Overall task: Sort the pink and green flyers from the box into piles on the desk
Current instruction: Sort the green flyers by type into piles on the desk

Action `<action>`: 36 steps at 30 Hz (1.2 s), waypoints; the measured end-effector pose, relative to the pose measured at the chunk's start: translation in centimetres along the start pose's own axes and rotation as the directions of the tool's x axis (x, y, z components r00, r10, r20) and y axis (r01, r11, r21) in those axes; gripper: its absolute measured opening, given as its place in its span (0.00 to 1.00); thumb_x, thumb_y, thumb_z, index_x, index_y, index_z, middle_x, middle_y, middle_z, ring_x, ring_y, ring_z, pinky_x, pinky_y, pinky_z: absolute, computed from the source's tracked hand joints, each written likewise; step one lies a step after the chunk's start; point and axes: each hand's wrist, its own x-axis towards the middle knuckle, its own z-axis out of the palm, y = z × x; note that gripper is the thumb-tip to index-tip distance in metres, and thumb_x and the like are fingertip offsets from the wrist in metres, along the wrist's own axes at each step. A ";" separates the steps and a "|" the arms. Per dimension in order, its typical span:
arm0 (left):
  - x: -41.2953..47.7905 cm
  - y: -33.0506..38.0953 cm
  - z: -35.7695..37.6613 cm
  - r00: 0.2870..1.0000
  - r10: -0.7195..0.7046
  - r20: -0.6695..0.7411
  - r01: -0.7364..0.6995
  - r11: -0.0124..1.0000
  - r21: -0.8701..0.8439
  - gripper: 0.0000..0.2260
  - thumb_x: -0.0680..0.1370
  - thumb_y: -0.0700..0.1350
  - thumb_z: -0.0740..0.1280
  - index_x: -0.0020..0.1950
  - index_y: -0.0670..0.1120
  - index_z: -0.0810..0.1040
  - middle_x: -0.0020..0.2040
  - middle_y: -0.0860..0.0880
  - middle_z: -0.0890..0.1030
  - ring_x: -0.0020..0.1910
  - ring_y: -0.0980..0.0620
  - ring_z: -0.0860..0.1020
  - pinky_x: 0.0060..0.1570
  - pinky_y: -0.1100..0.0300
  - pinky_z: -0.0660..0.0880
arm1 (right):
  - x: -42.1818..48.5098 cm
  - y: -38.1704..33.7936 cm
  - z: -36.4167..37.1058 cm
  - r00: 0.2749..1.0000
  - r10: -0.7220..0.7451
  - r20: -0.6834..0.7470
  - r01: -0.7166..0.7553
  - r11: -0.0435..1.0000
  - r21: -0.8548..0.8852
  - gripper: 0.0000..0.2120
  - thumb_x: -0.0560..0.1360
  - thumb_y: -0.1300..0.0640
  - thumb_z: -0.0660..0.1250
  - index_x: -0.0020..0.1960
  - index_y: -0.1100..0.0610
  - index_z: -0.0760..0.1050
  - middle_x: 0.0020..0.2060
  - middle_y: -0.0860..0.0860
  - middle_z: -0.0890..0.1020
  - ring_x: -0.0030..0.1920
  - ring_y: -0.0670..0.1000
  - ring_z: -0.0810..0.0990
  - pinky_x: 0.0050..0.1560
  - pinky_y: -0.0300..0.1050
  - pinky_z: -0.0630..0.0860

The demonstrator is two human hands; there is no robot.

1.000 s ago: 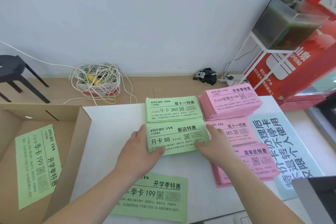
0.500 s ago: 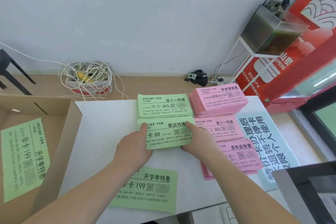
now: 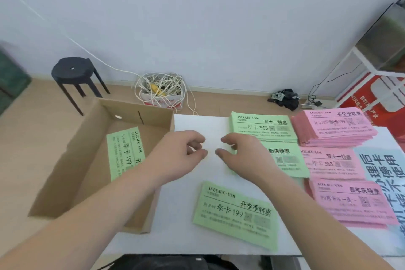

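White desk (image 3: 197,237): smooth and matte; both my hands are over it, near its far edge.
Left hand (image 3: 182,155): fingers loosely curled, thumb near forefinger, holding nothing; I can't tell if it touches the desk.
Right hand (image 3: 243,155): fingers loosely curled too, nothing in them; it hides the left part of the middle green pile.
Middle green pile (image 3: 287,160): thin paper flyers; the top one reads "新店特惠", with blurred QR squares below.
Far green pile (image 3: 263,126): "AVOCADO GYM", "双十一特惠", "年卡 365"; it lies just beyond the middle pile.
Near green pile (image 3: 236,212): "AVOCADO GYM", "开学季特惠", "季卡 199"; it is slightly askew, and the small print is unreadable.
Far pink pile (image 3: 335,126): the thickest stack, with fanned edges; it reads "开学季特惠".
Middle pink pile (image 3: 331,162): "双十一特惠", "365".
Near pink pile (image 3: 350,201): "周年庆特惠"; the smaller lines are too blurred to read.
Blue sheet (image 3: 383,171): large dark characters, turned sideways and cut off at the right.
Cardboard box (image 3: 87,160): brown, open-topped, at the desk's left edge; my left forearm crosses its near corner.
Green flyer in box (image 3: 125,155): lies flat and turned sideways; "AVOCADO GYM" and "季卡 199" show, and my arm hides its lower end.
Black stool (image 3: 74,71): round seat with a centre hole, standing on the wood-look floor.
White cable tangle (image 3: 162,87): heaped in a small carton by the wall.
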 end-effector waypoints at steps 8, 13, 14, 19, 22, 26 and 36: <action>-2.1 -13.7 -16.9 0.954 -0.235 -0.185 0.297 0.824 0.482 0.07 0.79 0.42 0.67 0.55 0.51 0.79 0.52 0.50 0.81 0.56 0.45 0.80 0.52 0.53 0.76 | 2.2 -12.2 8.3 0.951 -0.301 -0.075 0.310 0.935 0.174 0.13 0.78 0.50 0.72 0.62 0.48 0.81 0.64 0.42 0.79 0.68 0.44 0.73 0.71 0.44 0.70; 0.8 -16.0 -14.9 0.992 -0.125 0.008 0.097 0.810 0.578 0.13 0.78 0.41 0.68 0.63 0.46 0.79 0.60 0.47 0.78 0.62 0.45 0.77 0.60 0.52 0.76 | 4.2 -16.2 11.3 0.892 -0.451 -0.036 0.446 0.889 -0.097 0.14 0.78 0.52 0.70 0.63 0.52 0.82 0.71 0.50 0.76 0.79 0.51 0.63 0.80 0.46 0.55; 1.6 -16.1 -14.2 0.991 -0.124 0.057 0.067 0.808 0.586 0.16 0.78 0.43 0.70 0.65 0.45 0.77 0.61 0.47 0.76 0.63 0.45 0.77 0.62 0.51 0.76 | 4.5 -16.3 11.6 0.900 -0.436 -0.031 0.428 0.893 -0.140 0.14 0.79 0.51 0.70 0.63 0.52 0.82 0.72 0.50 0.76 0.80 0.52 0.62 0.81 0.48 0.51; 4.8 -17.8 -12.3 0.951 -0.278 0.135 0.123 0.741 0.660 0.37 0.69 0.56 0.80 0.72 0.46 0.68 0.68 0.45 0.69 0.69 0.41 0.67 0.67 0.47 0.72 | 4.4 -14.4 12.6 0.912 -0.393 -0.119 0.368 0.911 -0.185 0.11 0.76 0.55 0.73 0.58 0.52 0.84 0.70 0.52 0.78 0.79 0.56 0.65 0.81 0.54 0.53; 6.0 -17.4 -12.4 0.947 -0.295 0.128 0.120 0.693 0.711 0.42 0.65 0.57 0.83 0.71 0.47 0.66 0.68 0.43 0.69 0.70 0.40 0.66 0.66 0.45 0.71 | 3.4 -13.0 12.6 0.900 -0.371 -0.231 0.375 0.926 -0.026 0.11 0.77 0.57 0.73 0.58 0.52 0.84 0.70 0.51 0.77 0.78 0.53 0.66 0.77 0.48 0.63; 6.6 -17.3 -11.5 0.930 -0.315 0.191 0.096 0.708 0.699 0.31 0.69 0.50 0.80 0.64 0.47 0.68 0.59 0.48 0.80 0.59 0.43 0.79 0.50 0.51 0.74 | 2.1 -11.6 12.4 0.920 -0.239 -0.309 0.288 0.950 0.123 0.11 0.79 0.58 0.70 0.59 0.50 0.83 0.70 0.46 0.77 0.77 0.46 0.67 0.72 0.35 0.63; 0.5 -5.9 -18.1 0.997 -0.063 0.050 0.046 0.955 0.291 0.05 0.73 0.43 0.69 0.48 0.50 0.80 0.42 0.53 0.85 0.44 0.51 0.83 0.43 0.57 0.79 | -1.1 -8.7 2.0 1.000 -0.001 -0.026 0.015 0.816 0.577 0.14 0.73 0.54 0.78 0.56 0.41 0.84 0.60 0.38 0.83 0.62 0.37 0.80 0.65 0.55 0.78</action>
